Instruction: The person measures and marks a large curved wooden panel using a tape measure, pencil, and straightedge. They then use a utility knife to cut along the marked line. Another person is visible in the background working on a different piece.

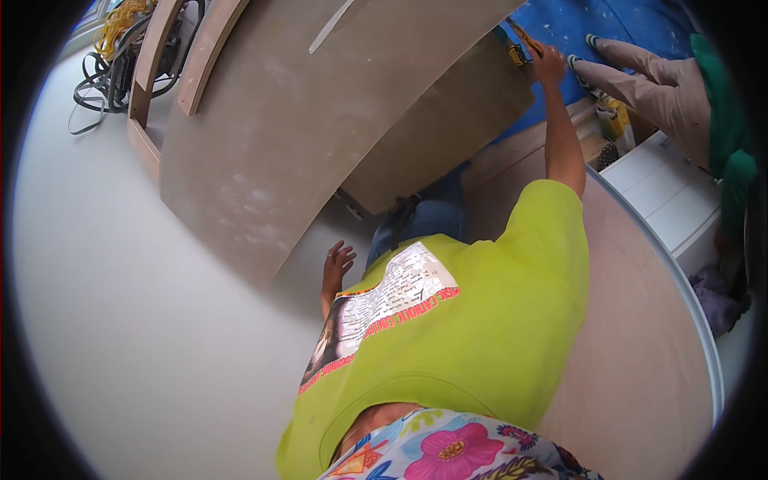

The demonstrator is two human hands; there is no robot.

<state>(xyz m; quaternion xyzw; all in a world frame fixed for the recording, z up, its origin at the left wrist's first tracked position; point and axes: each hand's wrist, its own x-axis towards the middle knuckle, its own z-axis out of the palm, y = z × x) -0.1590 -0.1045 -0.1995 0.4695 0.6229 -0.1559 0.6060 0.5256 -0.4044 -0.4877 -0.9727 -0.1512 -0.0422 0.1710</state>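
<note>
My right hand (548,66) is raised at the upper right, its fingers closed round a narrow tan tool (524,38) that looks wooden; its exact kind is too small to tell. Just beside it is a small yellow-and-black thing (516,54). The hand is close to the edge of a large brown-grey board (280,120), which carries whitish smears and one pale streak (332,26). Lower down, my left hand (339,262) has its fingers apart and holds nothing. It is between that board and my lime-green shirt (480,320).
Beyond the large board is a second brownish panel (448,120). Wooden strips (204,60) and black gear with yellow cord (120,72) are at the upper left. On the right, a co-worker in beige trousers (656,92) is near a blue sheet (608,24) and a white drawer unit (664,192).
</note>
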